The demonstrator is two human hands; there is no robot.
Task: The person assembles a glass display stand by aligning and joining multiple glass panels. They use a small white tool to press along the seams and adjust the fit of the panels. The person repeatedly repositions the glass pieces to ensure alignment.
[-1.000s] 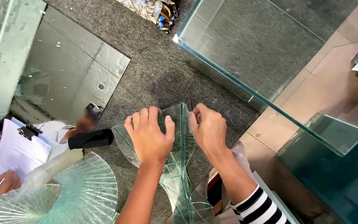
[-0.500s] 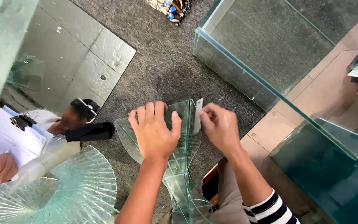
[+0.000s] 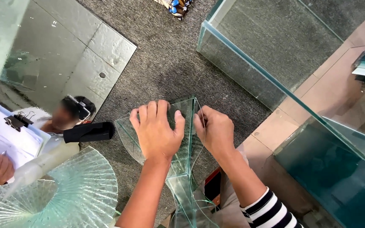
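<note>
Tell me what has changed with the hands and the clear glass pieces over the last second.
Little changed. The left hand stayed spread flat on the clear curved glass piece. The right hand stayed pinching the edge of the upright clear glass pane, thumb closing in slightly. The view drifted a little, but the large glass tank, the grey carpet and the black-handled tool kept their places.

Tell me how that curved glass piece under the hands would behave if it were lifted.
The curved glass piece looks thin and rigid, so it would likely hold its shape, not flex. Its bare edges suggest it chips or cracks easily. The left hand lies flat on its smooth surface, which probably slips.
</note>
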